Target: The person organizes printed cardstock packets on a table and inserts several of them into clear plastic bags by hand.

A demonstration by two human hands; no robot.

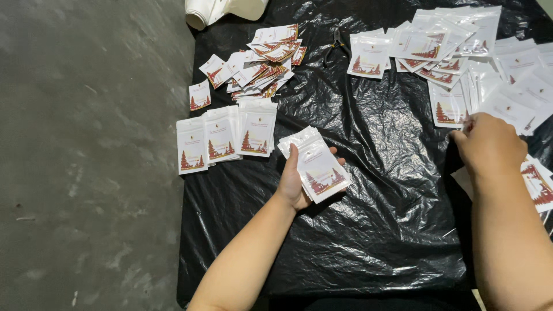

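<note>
between thumb and fingers, left hand [295, 183] grips pouch stack [317, 164]; right hand [488, 143] well apart.

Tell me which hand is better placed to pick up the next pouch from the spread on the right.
Right. The right hand already rests on the loose pouches there, while the left hand is full, holding a stack of pouches.

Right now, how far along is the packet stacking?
Done: three neat stacks stand in a row on the black sheet. In hand: the left hand holds a small stack of packets; the right hand reaches into the loose packets. Left: that pile and the scattered cards.
</note>
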